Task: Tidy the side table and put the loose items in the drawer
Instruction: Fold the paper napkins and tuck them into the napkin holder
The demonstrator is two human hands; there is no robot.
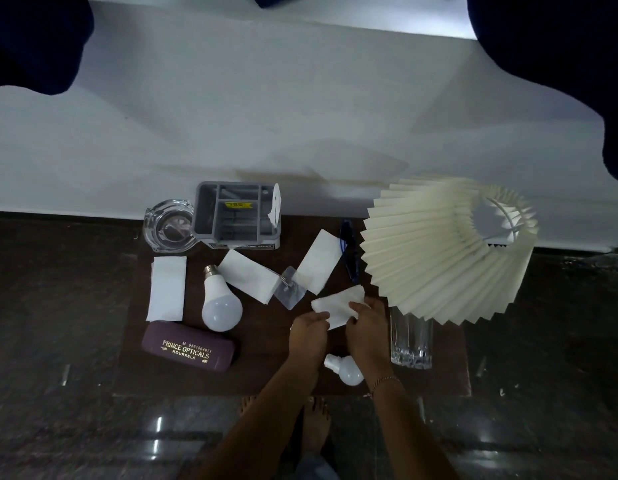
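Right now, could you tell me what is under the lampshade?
The lampshade covers the top of a clear glass; a blue object pokes out at its edge. The rest is hidden.

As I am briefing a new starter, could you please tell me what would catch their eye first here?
The big pleated cream lampshade, tilted over the right of the side table, grabs the eye first. Next come the left grip and right grip holding a white tissue near the front middle. At front left lies a maroon case lettered PRINCE OPTICALS, a white bulb just behind it.
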